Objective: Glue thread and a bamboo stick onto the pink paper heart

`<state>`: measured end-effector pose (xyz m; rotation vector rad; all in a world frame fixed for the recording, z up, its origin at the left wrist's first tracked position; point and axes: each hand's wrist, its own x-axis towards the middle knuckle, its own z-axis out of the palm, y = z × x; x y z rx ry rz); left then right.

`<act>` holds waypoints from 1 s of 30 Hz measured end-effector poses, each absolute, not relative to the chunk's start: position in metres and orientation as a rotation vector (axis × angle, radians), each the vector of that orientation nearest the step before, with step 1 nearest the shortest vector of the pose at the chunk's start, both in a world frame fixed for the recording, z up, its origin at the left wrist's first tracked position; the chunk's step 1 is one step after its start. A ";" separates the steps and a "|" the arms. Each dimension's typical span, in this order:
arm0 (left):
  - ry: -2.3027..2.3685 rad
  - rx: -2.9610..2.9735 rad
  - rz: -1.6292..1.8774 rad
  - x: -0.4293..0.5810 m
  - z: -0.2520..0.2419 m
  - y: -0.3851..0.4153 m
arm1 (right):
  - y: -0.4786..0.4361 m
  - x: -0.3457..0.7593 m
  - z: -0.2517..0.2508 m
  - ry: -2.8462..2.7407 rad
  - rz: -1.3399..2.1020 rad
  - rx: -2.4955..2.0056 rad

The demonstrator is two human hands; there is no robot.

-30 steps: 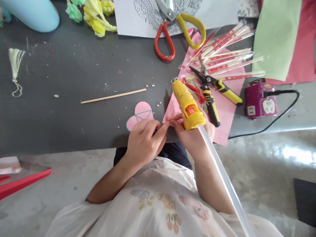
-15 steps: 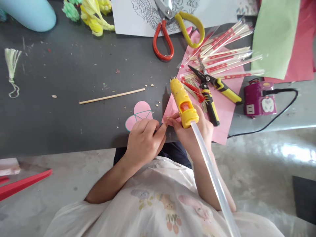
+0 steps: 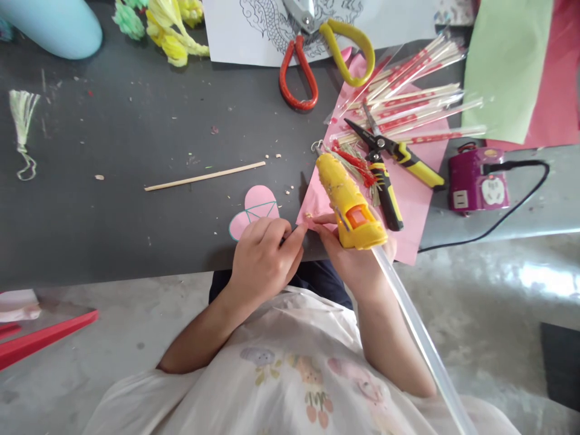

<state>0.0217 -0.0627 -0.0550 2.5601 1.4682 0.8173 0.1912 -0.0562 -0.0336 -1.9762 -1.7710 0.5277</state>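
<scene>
Glue gun (image 3: pixel 347 193) was clamped in the right hand (image 3: pixel 362 266)'s fingers, grip of the left hand (image 3: pixel 263 254) couldn't be told. Pink cutout (image 3: pixel 259 198) at its 12 o'clock was already lined, stick (image 3: pixel 203 177) left loose at 11.

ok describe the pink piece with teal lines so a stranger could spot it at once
On the dark grey table, find the near edge, where the person's left hand is. Just beyond the knuckles, partly hidden by that hand, is the small pink piece. Two rounded lobes and teal lines set it apart from the larger, straight-edged pink sheet to the right.
</scene>
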 end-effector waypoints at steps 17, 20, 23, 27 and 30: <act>1.452 2.555 0.815 0.021 -0.055 -0.062 | -0.054 0.196 -0.039 -1.769 0.601 -1.894; 1.447 2.546 0.823 0.021 -0.056 -0.063 | -0.054 0.198 -0.038 -1.759 0.611 -1.853; 1.467 2.550 0.812 0.022 -0.057 -0.062 | -0.054 0.197 -0.037 -1.733 0.612 -1.904; 1.473 2.563 0.783 0.022 -0.056 -0.062 | -0.055 0.194 -0.036 -1.777 0.572 -1.929; 1.478 2.575 0.758 0.023 -0.054 -0.061 | -0.055 0.193 -0.036 -1.801 0.548 -1.930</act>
